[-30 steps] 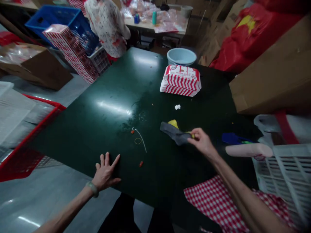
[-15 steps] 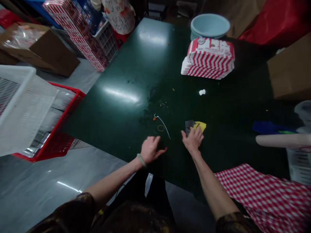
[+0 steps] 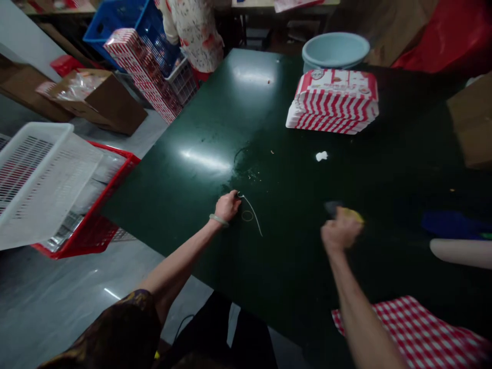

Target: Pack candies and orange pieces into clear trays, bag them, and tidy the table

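Note:
My left hand (image 3: 227, 207), with a pale bangle at its wrist, is closed at the curled end of a thin white strip (image 3: 252, 211) like a cable tie. What its fingers pinch is hidden, and the small orange bit is out of sight. A thin rubber band (image 3: 247, 216) lies beside that strip on the dark green table (image 3: 184, 205). Further right, my right hand (image 3: 340, 231) is closed, blurred by motion, on a flat grey and yellow piece (image 3: 351, 214) whose kind I cannot make out.
A stack of red-and-white striped boxes (image 3: 333, 105) and a light blue basin (image 3: 335, 48) stand at the back. A white scrap (image 3: 322, 156) lies mid-table. Red checked cloth (image 3: 415, 328) is at front right, a pale roll (image 3: 465, 252) above it. Crates (image 3: 88, 246) flank the left; a person (image 3: 196, 36) stands behind.
My left hand has moved forward and left to the curled end of the white strip, and its fingers have closed. My right hand has shifted right, taking the grey and yellow piece along.

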Demonstrator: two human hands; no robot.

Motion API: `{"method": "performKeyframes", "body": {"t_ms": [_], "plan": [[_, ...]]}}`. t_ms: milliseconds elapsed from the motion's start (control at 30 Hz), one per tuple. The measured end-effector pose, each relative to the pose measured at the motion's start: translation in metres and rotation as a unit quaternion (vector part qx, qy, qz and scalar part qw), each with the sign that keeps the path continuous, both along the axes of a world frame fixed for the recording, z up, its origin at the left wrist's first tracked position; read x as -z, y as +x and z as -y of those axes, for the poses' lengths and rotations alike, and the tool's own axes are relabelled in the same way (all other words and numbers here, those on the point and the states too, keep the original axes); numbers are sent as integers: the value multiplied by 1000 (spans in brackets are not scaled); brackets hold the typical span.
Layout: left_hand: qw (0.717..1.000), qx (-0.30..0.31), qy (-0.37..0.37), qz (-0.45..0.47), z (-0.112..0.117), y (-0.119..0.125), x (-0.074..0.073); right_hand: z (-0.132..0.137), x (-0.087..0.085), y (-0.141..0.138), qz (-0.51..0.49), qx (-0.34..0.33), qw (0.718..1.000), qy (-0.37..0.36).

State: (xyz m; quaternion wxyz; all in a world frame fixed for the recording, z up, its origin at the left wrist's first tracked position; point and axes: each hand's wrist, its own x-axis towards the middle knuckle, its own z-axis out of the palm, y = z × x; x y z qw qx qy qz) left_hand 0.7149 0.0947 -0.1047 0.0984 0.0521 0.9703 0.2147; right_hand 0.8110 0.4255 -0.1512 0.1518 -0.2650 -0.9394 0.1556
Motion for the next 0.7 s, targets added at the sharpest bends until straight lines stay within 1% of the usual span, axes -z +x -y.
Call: {"method": "performKeyframes", "body": {"t_ms": [33, 100, 167, 200, 233, 267, 300, 333, 367, 400, 433, 467, 500, 533, 567, 600, 633, 667, 700], "plan": [[1000, 12, -11, 9, -2, -8, 0, 34, 1, 2, 19, -62, 998, -19], [999, 25, -26, 19, -7, -15, 1, 115, 0, 15, 41, -184, 980, -63], [999, 14, -24, 22, -8, -16, 0, 192, 0, 29, 56, -257, 958, -111], [999, 7, -24, 20, -5, -16, -2, 219, 0, 34, 59, -301, 942, -137], [1000, -7, -16, 25, 0, -17, -5, 235, 0, 33, 50, -343, 924, -162], [998, -36, 15, 42, 6, -17, -9, 236, -1, 27, 26, -367, 911, -184], [992, -77, 79, 68, 14, -16, -13, 222, -3, 15, -9, -374, 905, -200], [971, -124, 178, 104, 22, -14, -18, 194, -8, -3, -55, -350, 912, -207], [927, -172, 301, 142, 31, -11, -23, 152, -15, -27, -105, -294, 928, -206], [859, -220, 428, 173, 39, -6, -29, 101, -22, -54, -148, -219, 943, -203], [782, -263, 532, 193, 46, 0, -33, 46, -29, -83, -178, -127, 957, -193], [714, -308, 596, 201, 52, 8, -38, -10, -36, -112, -183, -37, 966, -179], [658, -357, 629, 210, 56, 16, -41, -59, -40, -140, -171, 45, 970, -169], [614, -406, 641, 219, 58, 24, -43, -97, -42, -165, -145, 101, 971, -162], [580, -450, 641, 225, 59, 32, -44, -121, -43, -187, -119, 121, 973, -158], [555, -479, 639, 233, 59, 39, -44, -129, -42, -204, -104, 116, 975, -158], [540, -490, 641, 239, 59, 45, -43, -121, -40, -217, -90, 78, 981, -155], [534, -485, 648, 243, 58, 50, -42, -97, -37, -225, -81, 18, 985, -152], [537, -472, 655, 244, 58, 53, -41, -61, -33, -228, -59, -93, 986, -124]]}}
